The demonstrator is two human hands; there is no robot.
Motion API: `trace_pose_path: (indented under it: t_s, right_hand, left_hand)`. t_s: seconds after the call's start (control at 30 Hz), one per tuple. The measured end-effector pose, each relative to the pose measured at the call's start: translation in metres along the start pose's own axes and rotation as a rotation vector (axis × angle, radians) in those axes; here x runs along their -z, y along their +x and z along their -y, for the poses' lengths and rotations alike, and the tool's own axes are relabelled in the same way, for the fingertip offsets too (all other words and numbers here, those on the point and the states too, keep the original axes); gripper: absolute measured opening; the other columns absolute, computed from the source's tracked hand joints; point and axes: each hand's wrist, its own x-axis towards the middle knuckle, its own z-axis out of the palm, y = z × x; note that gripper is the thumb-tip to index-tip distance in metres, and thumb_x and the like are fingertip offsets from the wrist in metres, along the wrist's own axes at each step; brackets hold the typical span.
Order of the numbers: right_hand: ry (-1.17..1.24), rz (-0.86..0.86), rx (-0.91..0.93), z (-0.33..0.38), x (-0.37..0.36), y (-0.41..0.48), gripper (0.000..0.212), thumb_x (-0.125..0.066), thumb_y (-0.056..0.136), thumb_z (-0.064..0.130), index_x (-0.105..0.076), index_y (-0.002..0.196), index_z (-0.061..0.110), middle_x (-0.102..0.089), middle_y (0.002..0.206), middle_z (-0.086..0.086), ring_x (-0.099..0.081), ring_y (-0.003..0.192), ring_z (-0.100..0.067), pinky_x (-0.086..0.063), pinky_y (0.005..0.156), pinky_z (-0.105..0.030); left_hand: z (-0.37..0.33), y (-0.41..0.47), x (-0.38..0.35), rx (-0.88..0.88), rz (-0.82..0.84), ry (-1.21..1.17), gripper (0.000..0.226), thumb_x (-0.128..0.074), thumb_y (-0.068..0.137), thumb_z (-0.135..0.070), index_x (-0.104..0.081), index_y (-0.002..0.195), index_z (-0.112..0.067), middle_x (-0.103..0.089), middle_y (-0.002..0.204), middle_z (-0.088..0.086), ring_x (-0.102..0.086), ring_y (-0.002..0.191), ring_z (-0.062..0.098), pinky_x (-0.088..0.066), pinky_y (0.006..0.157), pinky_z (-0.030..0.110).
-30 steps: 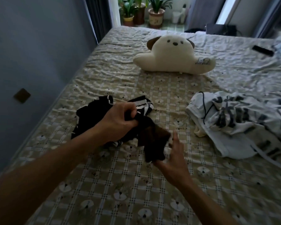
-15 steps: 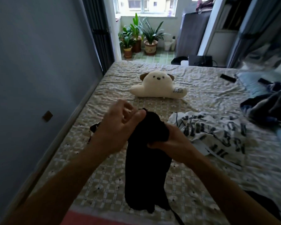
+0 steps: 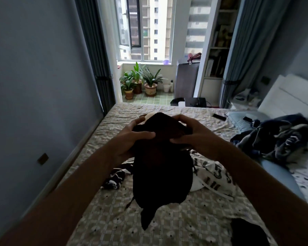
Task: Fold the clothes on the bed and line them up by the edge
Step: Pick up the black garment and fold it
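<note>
A black garment (image 3: 162, 167) hangs in the air above the bed (image 3: 176, 226), held up at its top. My left hand (image 3: 132, 139) grips its upper left part and my right hand (image 3: 190, 134) grips its upper right part, thumbs toward me. Below on the checked sheet lie a black-and-white striped garment (image 3: 116, 176) to the left and a white garment with dark lettering (image 3: 213, 173) to the right, both partly hidden by the black one. A dark garment (image 3: 247, 233) lies at the near right edge.
A heap of dark blue bedding (image 3: 277, 137) and a blue pillow (image 3: 240, 119) lie at the right by the white headboard (image 3: 288, 96). A dark phone (image 3: 219, 117) rests on the far sheet. The grey wall (image 3: 34, 86) runs along the bed's left side. Potted plants (image 3: 140, 82) stand by the window.
Both hands have lifted the black garment off the bed and raised it higher. The right hand moved from below the cloth to its top edge. The view tilted up toward the window.
</note>
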Motion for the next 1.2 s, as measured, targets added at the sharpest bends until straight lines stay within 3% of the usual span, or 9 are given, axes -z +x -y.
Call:
trace_pose_path:
  t_s: [0.2, 0.3, 0.57, 0.7, 0.8, 0.87, 0.97, 1.1, 1.2]
  right_hand:
    - [-0.386, -0.223, 0.081, 0.082, 0.030, -0.003, 0.023, -0.067, 0.090, 0.017, -0.058, 0.110, 0.009, -0.063, 0.077, -0.003, -0.054, 0.045, 0.002, -0.037, 0.040, -0.012]
    - [-0.602, -0.337, 0.140, 0.108, 0.034, 0.009, 0.022, -0.062, 0.093, 0.029, -0.055, 0.105, 0.011, -0.059, 0.080, -0.001, -0.053, 0.056, -0.007, -0.038, 0.045, -0.017]
    - [-0.946, -0.270, 0.088, 0.150, 0.019, 0.023, 0.020, -0.063, 0.090, 0.033, -0.070, 0.093, 0.015, -0.067, 0.091, -0.008, -0.065, 0.079, -0.020, -0.047, 0.060, -0.024]
    - [-0.995, -0.263, 0.104, 0.169, 0.040, 0.012, 0.020, -0.073, 0.084, 0.032, -0.069, 0.088, 0.012, -0.066, 0.091, -0.008, -0.061, 0.073, -0.017, -0.053, 0.069, -0.032]
    - [-1.018, -0.266, 0.059, 0.181, 0.083, -0.004, 0.019, -0.078, 0.076, 0.034, -0.067, 0.082, 0.020, -0.067, 0.088, -0.003, -0.066, 0.080, -0.020, -0.058, 0.081, -0.044]
    - [-1.034, -0.195, 0.006, 0.184, 0.107, -0.021, 0.029, -0.074, 0.073, 0.041, -0.069, 0.087, 0.016, -0.069, 0.078, 0.000, -0.068, 0.074, -0.016, -0.059, 0.072, -0.031]
    - [-0.967, -0.132, -0.069, 0.176, 0.133, -0.041, 0.024, -0.068, 0.078, 0.035, -0.069, 0.084, 0.012, -0.069, 0.060, 0.007, -0.064, 0.052, -0.004, -0.046, 0.046, -0.011]
    - [-0.942, -0.201, -0.062, 0.155, 0.159, -0.051, 0.031, -0.074, 0.073, 0.045, -0.073, 0.075, 0.014, -0.069, 0.063, 0.003, -0.064, 0.058, -0.011, -0.049, 0.060, -0.027]
    - [-0.898, -0.231, -0.040, 0.141, 0.172, -0.057, 0.042, -0.079, 0.068, 0.055, -0.076, 0.080, 0.015, -0.073, 0.073, -0.009, -0.068, 0.070, -0.033, -0.052, 0.071, -0.043]
  left_hand:
    - [-0.047, -0.001, 0.002, -0.180, 0.074, 0.589, 0.075, -0.088, 0.050, -0.056, -0.065, 0.117, -0.033, -0.073, 0.110, 0.002, -0.069, 0.105, 0.023, -0.056, 0.079, 0.026]
    - [-0.052, -0.003, -0.015, -0.400, -0.090, 0.832, 0.081, -0.076, 0.048, -0.076, -0.060, 0.114, -0.031, -0.067, 0.106, -0.011, -0.065, 0.098, 0.006, -0.047, 0.074, 0.012]
    - [-0.007, -0.016, -0.083, -0.800, -0.268, 0.869, 0.063, -0.084, 0.062, -0.048, -0.049, 0.108, -0.024, -0.061, 0.095, -0.012, -0.059, 0.088, 0.002, -0.042, 0.071, 0.013]
    - [-0.001, 0.010, -0.050, -0.461, -0.039, 0.956, 0.032, -0.067, 0.071, -0.038, -0.064, 0.101, -0.030, -0.070, 0.092, -0.006, -0.065, 0.089, 0.012, -0.051, 0.083, 0.036]
    - [-0.014, 0.018, -0.005, -0.232, 0.124, 1.229, 0.011, -0.068, 0.084, -0.041, -0.060, 0.077, -0.041, -0.064, 0.073, -0.015, -0.060, 0.071, 0.003, -0.048, 0.069, 0.027]
    - [-0.038, 0.021, 0.019, -0.295, 0.128, 1.367, 0.020, -0.069, 0.089, -0.026, -0.058, 0.078, -0.039, -0.060, 0.068, -0.016, -0.056, 0.063, -0.001, -0.042, 0.063, 0.023]
    - [-0.085, 0.019, 0.028, -0.492, 0.090, 1.554, 0.014, -0.069, 0.086, -0.037, -0.063, 0.085, -0.025, -0.061, 0.072, -0.012, -0.057, 0.063, -0.001, -0.042, 0.064, 0.025]
    - [-0.135, 0.016, 0.017, -0.859, 0.056, 1.602, 0.026, -0.056, 0.083, -0.061, -0.054, 0.070, -0.038, -0.049, 0.054, -0.017, -0.058, 0.059, -0.007, -0.035, 0.057, 0.025]
    - [-0.155, 0.017, 0.012, -0.976, 0.029, 1.609, 0.048, -0.047, 0.087, -0.069, -0.062, 0.073, -0.026, -0.053, 0.058, -0.012, -0.054, 0.053, 0.000, -0.036, 0.062, 0.029]
